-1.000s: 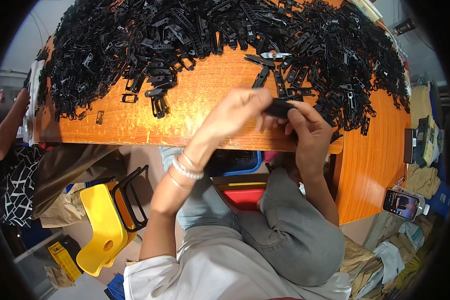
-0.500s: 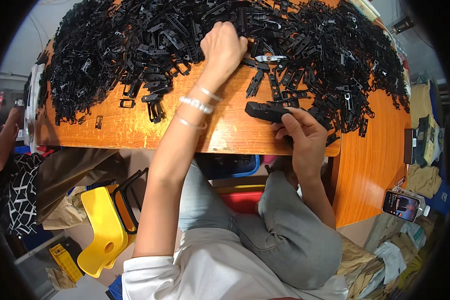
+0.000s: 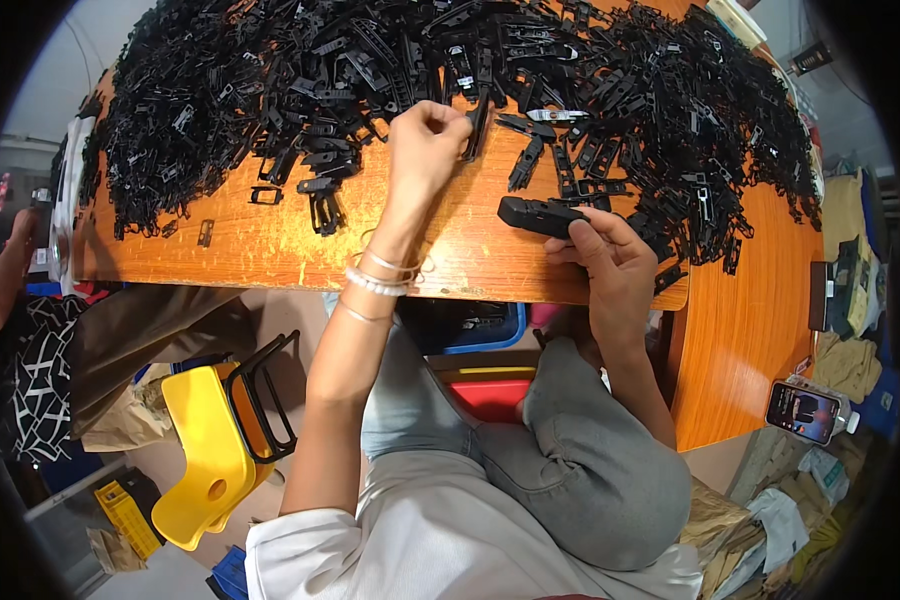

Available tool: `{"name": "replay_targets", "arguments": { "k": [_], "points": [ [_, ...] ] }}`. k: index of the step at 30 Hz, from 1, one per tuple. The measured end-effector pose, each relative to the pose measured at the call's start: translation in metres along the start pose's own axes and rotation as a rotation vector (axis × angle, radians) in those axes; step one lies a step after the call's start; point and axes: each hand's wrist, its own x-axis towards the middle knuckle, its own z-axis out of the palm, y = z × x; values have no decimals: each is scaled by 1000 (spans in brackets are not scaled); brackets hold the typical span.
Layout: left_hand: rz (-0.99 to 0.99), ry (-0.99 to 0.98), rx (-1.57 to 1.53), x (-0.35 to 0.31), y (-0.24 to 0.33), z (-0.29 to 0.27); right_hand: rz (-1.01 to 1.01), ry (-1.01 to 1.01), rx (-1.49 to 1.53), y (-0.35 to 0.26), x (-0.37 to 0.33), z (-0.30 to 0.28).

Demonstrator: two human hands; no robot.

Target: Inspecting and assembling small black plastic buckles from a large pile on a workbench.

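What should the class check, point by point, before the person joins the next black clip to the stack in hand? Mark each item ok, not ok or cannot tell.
1. Left hand has pinched a single black clip at the edge of the pile: ok.
2. The clip is lifted free of its neighbours: cannot tell, as it overlaps them.
3. Right hand grips the black stack firmly near the table's front edge: ok.
4. The stack's open end faces the clip: cannot tell.
5. Bare wood lies between the two hands for working: ok.
6. The metal cutters lie out of the way: ok.
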Motion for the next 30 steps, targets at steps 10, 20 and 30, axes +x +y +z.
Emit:
{"name": "replay_targets", "arguments": {
  "k": [10, 20, 30],
  "points": [
    [-315, -399, -533, -43, 27, -13, -46, -95, 32, 1, -1, 2],
    [-274, -668, -358, -71, 44, -22, -166, -149, 66, 0, -2, 3],
    [-338, -582, -493, -75, 38, -22, -158, -215, 68, 0, -2, 4]
  ]
}}
